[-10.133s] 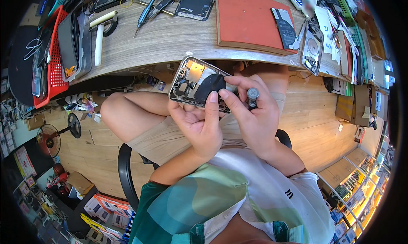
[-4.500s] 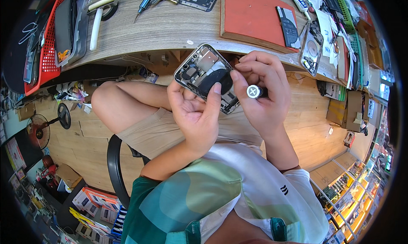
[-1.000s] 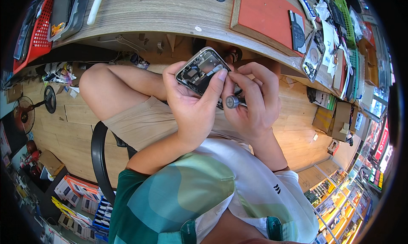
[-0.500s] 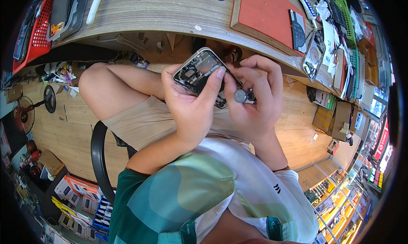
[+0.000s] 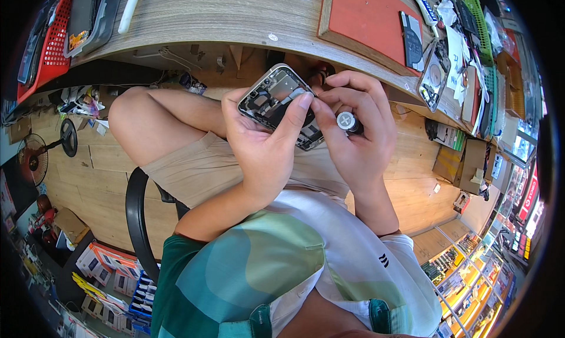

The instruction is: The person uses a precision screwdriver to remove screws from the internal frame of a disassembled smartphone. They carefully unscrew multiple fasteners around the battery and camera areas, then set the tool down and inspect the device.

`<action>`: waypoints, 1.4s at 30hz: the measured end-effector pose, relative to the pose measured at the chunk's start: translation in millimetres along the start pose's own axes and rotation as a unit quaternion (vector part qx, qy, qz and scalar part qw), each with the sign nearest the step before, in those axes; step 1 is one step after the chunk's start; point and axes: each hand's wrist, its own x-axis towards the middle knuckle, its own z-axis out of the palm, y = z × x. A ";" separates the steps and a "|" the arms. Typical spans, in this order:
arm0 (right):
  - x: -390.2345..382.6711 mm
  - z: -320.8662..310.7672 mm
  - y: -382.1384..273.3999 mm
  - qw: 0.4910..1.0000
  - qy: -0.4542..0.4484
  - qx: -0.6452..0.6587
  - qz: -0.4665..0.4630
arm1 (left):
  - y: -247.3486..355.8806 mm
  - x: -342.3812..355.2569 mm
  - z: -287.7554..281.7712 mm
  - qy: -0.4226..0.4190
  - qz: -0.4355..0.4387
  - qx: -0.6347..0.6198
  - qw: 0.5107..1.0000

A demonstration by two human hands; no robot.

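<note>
Left hand (image 5: 259, 143) before me gripping 1 opened phone (image 5: 278, 93), right hand (image 5: 362, 138) holding 1 cross-capped tool (image 5: 346, 121), clear tray (image 5: 107, 29) with orange pieces (image 5: 76, 39), red basket (image 5: 56, 50) with devices (image 5: 30, 58).

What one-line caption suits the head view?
Left hand holds an opened phone; right hand grips a round-capped tool beside it.

Two bare hands, left hand (image 5: 262, 155) and right hand (image 5: 362, 146); one opened silver-rimmed phone (image 5: 273, 93); one cross-capped cylindrical grey tool (image 5: 346, 121).
Around them: one grey wood-grain desk (image 5: 206, 20), one rectangular red-orange pad (image 5: 365, 23), one flat black-and-grey battery (image 5: 411, 40), one stripped phone housing (image 5: 435, 76) (apart from the held phone), one red perforated plastic basket (image 5: 56, 49), one grey see-through plastic tray (image 5: 110, 23), one slim white rod (image 5: 130, 9), one round caged fan (image 5: 33, 159); perforated green plastic baskets (image 5: 479, 35) look like two, though clutter blurs that count.
</note>
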 end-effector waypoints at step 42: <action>2.2 -6.2 -2.1 0.989 -0.039 -0.097 -0.105 | -1.9 1.3 -4.3 -0.024 -0.035 -0.005 0.999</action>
